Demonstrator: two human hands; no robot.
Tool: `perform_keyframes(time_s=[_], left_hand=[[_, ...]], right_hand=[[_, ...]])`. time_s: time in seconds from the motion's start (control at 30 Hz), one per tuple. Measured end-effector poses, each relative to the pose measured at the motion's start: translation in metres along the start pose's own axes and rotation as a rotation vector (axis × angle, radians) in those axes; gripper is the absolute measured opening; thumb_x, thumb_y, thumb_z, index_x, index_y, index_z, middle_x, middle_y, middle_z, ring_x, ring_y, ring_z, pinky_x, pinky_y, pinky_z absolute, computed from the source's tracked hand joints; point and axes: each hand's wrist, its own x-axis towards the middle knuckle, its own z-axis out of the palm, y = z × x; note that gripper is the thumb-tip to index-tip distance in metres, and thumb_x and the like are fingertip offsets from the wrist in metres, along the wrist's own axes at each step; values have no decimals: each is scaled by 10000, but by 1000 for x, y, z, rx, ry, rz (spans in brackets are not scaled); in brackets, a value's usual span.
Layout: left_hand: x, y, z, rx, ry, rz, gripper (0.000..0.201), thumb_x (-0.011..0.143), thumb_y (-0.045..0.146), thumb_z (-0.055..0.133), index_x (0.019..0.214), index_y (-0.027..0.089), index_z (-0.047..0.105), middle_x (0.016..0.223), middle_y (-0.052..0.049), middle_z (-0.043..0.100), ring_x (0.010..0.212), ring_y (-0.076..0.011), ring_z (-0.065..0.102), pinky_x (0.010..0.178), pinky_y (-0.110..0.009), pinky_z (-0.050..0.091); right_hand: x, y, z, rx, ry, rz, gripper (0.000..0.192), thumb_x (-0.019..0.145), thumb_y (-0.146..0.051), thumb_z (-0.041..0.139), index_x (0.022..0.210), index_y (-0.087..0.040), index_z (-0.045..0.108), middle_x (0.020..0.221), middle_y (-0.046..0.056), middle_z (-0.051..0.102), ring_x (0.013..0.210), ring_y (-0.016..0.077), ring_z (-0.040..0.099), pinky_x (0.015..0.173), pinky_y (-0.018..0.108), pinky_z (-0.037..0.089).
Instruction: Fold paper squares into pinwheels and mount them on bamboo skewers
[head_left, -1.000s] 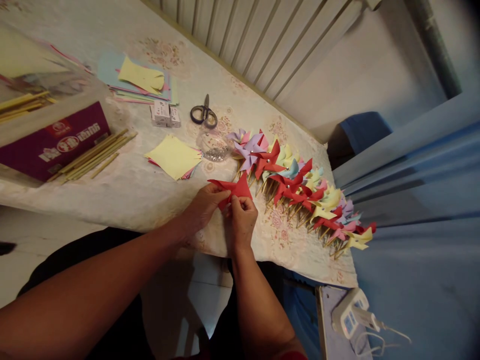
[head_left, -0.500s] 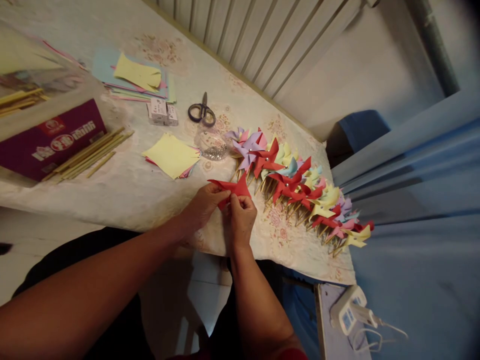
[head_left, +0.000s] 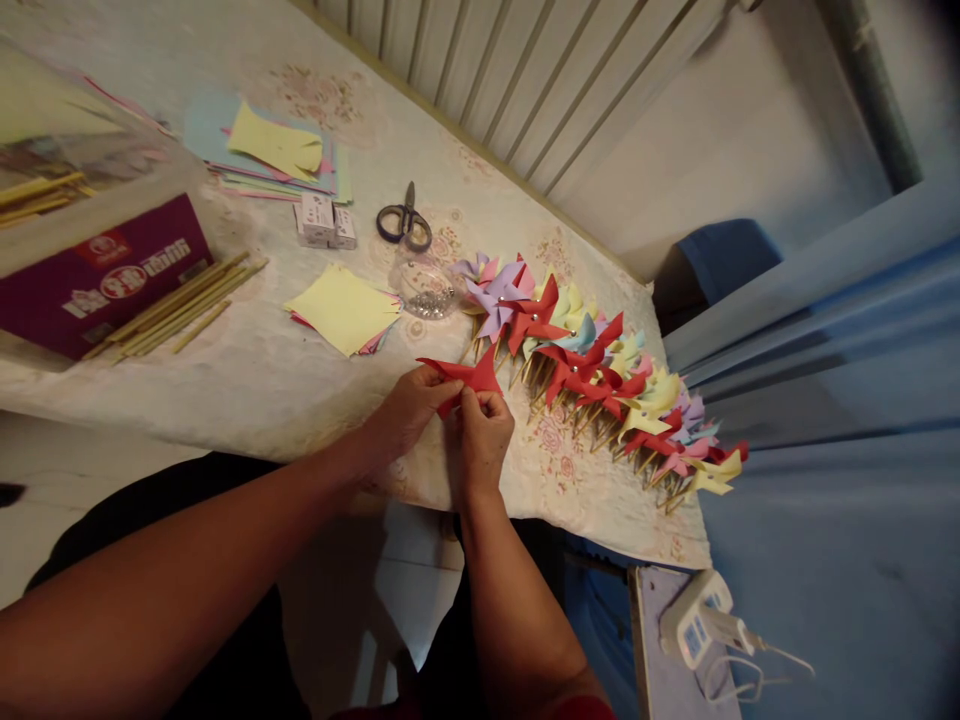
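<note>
A purple carton (head_left: 105, 275) lies on its side at the left of the tabletop (head_left: 262, 390); its contents cannot be determined. A bundle of wooden sticks (head_left: 180, 308) lies just beside the carton on the tabletop surface. A small clear container (head_left: 424, 290) near the centre holds small shiny items, too small to identify. Two small white boxes (head_left: 324, 220) lie next to the scissors (head_left: 406, 221); their contents are not visible. The red paper piece (head_left: 469, 376) is located at the near edge of the tabletop, immediately in front of the row of finished pinwheels (head_left: 600, 375). The left hand (head_left: 409, 410) has its grip pinched on the left portion of the red paper piece, thumb and fingertips pressed together on the paper. The right hand (head_left: 484, 440) has its grip closed on the lower centre of the same piece, fingers curled tight and thumb against the folded points. Both hands are touching each other at the paper. A yellow paper stack (head_left: 343, 310) lies behind the hands, and a further stack of coloured sheets (head_left: 274, 155) lies at the far side.
</note>
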Motion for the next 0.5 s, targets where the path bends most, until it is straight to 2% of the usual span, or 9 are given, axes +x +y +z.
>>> perform_keyframes(time_s=[0.2, 0.3, 0.4, 0.47, 0.5], left_hand=[[-1, 6, 1, -34, 29, 8, 150, 689, 273, 710, 774, 148, 708, 711, 5, 660, 633, -117, 530, 605, -246, 394], [1, 11, -3, -65, 20, 3, 179, 682, 268, 715, 811, 144, 715, 716, -4, 673, 627, -121, 549, 602, -244, 403], [1, 17, -6, -91, -42, -51, 202, 691, 274, 714, 840, 137, 725, 733, -22, 696, 635, -137, 585, 615, -253, 432], [1, 21, -9, -71, -110, -71, 192, 691, 268, 716, 829, 135, 737, 743, -33, 710, 648, -142, 601, 623, -253, 443], [0, 23, -10, -49, -138, -74, 183, 686, 259, 718, 818, 134, 744, 745, -37, 716, 653, -142, 605, 624, -251, 444]], right_hand=[[-3, -1, -2, -23, -4, -16, 245, 784, -407, 650, 666, -203, 584, 596, -60, 525, 577, 116, 460, 584, 251, 384], [1, -6, -11, -26, 124, -90, 226, 763, -417, 668, 772, -193, 643, 662, -49, 569, 595, 118, 482, 607, 253, 406], [13, -11, -28, 4, 266, -184, 283, 754, -421, 678, 896, -176, 679, 820, 0, 655, 697, 131, 548, 684, 262, 447], [23, -13, -40, 14, 204, -179, 309, 752, -440, 694, 907, -173, 693, 837, 14, 675, 752, 147, 583, 708, 269, 460], [27, -13, -45, 28, 119, -147, 318, 747, -458, 705, 890, -173, 701, 826, 16, 683, 756, 152, 594, 707, 270, 464]])
